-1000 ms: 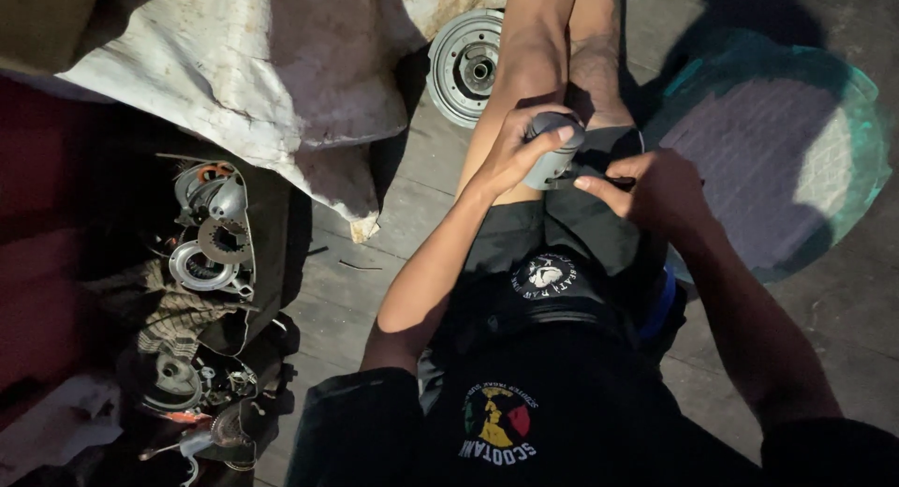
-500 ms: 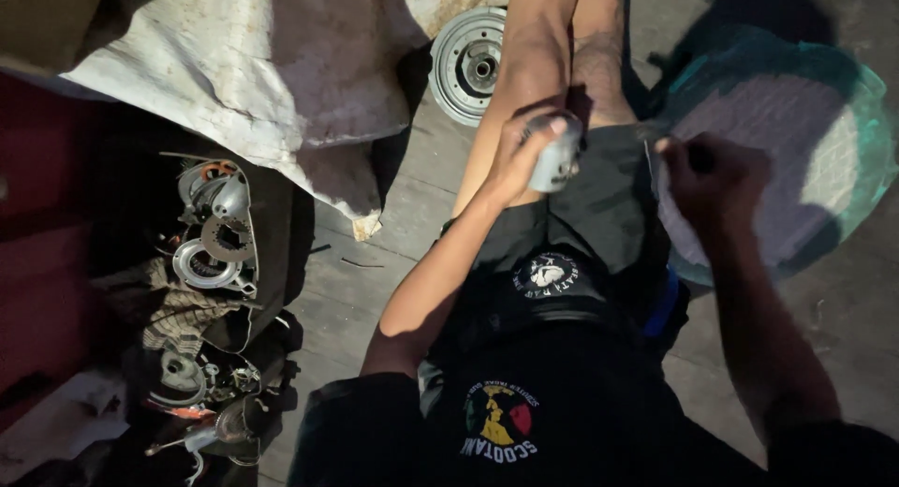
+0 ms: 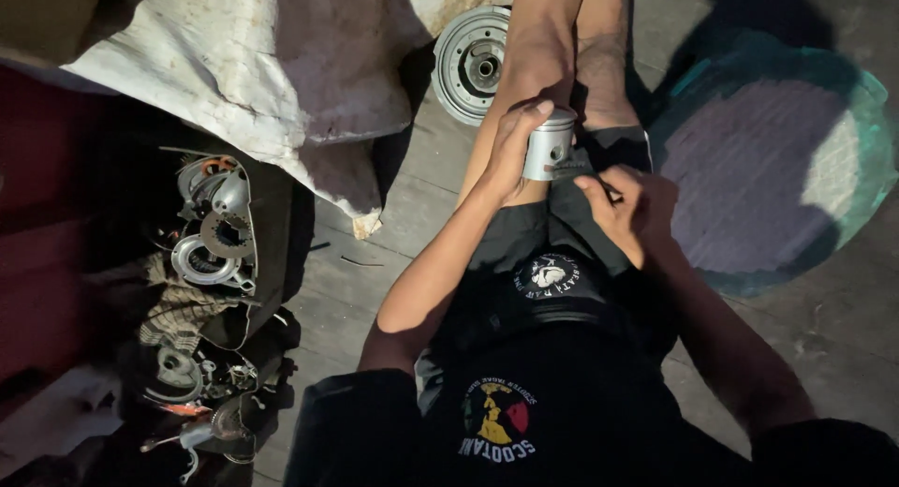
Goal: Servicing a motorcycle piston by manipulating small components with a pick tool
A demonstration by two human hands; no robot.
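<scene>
Piston (image 3: 551,146) (silvery, cylindrical) gripped upright by left hand (image 3: 513,150); right hand (image 3: 629,204) pinched beside it.

A grey weathered wooden plank floor (image 3: 375,262) carries a crumpled white tarpaulin sheet (image 3: 253,66), a round ribbed silver metal pulley wheel (image 3: 473,64), a shallow round green-rimmed woven basket (image 3: 777,159), and what seems a dark cloth heaped with metal engine parts (image 3: 211,243).

Black short-sleeved shirt (image 3: 524,421) with a round multicoloured print, dark shorts (image 3: 552,253) with a white emblem, bare forearms
</scene>
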